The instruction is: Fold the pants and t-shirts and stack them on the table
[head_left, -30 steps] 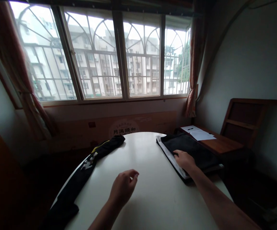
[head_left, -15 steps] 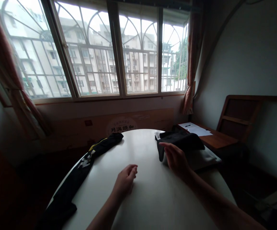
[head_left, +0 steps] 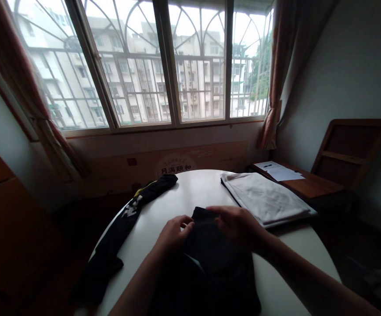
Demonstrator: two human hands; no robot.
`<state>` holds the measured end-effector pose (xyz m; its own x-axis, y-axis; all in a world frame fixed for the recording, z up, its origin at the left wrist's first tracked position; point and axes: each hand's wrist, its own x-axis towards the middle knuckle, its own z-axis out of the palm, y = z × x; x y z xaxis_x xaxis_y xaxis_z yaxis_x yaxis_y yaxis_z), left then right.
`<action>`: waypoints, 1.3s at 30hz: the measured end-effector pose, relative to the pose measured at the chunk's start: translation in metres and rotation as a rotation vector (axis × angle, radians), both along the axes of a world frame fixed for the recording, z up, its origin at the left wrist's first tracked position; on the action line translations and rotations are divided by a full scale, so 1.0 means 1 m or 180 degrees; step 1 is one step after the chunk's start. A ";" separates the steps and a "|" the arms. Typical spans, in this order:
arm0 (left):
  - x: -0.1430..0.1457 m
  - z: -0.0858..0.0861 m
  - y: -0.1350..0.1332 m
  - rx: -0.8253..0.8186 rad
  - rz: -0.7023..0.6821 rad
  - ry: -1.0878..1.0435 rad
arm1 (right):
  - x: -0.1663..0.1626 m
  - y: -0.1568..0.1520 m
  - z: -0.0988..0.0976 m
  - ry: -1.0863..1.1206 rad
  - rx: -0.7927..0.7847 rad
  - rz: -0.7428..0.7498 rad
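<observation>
A black garment lies across the near middle of the white table, with a narrow light gap between its parts; whether it is trousers or a top I cannot make out. My left hand is at its far left corner, fingers curled and closed at the cloth's edge. On the far edge, my right hand grips the cloth, its index finger laid along the hem and slightly blurred. Beyond the right hand sits a flat stack of folded cloth, a light grey piece on top and a dark layer beneath.
A dark garment with yellow and white marks lies along the round table's left edge. Papers rest on a brown wooden surface at the right. A barred window and curtains stand behind.
The black garment has come off the stack at the right and now lies in front of me, uncovering the grey cloth. Both hands have come to its far edge. The view has shifted slightly.
</observation>
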<state>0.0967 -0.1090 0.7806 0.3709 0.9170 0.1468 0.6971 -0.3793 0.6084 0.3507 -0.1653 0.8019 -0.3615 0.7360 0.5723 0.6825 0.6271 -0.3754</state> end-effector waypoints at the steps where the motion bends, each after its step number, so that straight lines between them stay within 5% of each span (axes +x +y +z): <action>1: 0.002 -0.001 -0.002 -0.0014 -0.0043 0.0147 | 0.013 0.012 -0.001 -0.0118 -0.0259 -0.0462; 4: 0.006 -0.003 -0.005 0.0088 -0.0230 0.0380 | 0.048 0.036 -0.011 -0.0612 -0.0991 -0.1170; 9: 0.010 -0.007 -0.009 0.0168 -0.0629 0.0471 | 0.068 0.040 -0.023 -0.0798 -0.1767 -0.0665; 16: 0.013 -0.005 -0.013 0.0230 -0.0615 0.0543 | 0.058 0.039 -0.008 -0.0931 -0.1366 -0.0580; 20: 0.021 0.004 -0.019 0.0260 -0.0595 0.0073 | 0.035 0.040 -0.009 0.0055 -0.0841 -0.0581; 24: 0.024 0.002 -0.022 -0.0282 -0.0721 -0.1027 | -0.001 0.022 -0.013 0.1109 -0.0886 0.0400; 27: 0.021 -0.003 -0.021 -0.0645 -0.0832 -0.1628 | -0.017 0.008 -0.015 0.0997 -0.1114 0.1600; 29: 0.020 -0.003 -0.020 -0.0847 -0.0775 -0.1852 | -0.019 0.007 -0.019 0.1029 -0.1213 0.1898; 34: 0.020 0.006 -0.016 -0.1445 -0.0744 -0.2626 | 0.000 0.036 -0.033 0.1847 -0.1047 0.0863; 39: 0.014 0.015 -0.015 -0.1776 0.0059 -0.3334 | 0.023 0.064 -0.053 0.1087 -0.0573 -0.0184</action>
<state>0.1109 -0.1237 0.7955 0.2941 0.9544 -0.0509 -0.2360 0.1241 0.9638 0.3736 -0.1009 0.7487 -0.1274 0.8493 0.5123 0.5315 0.4946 -0.6877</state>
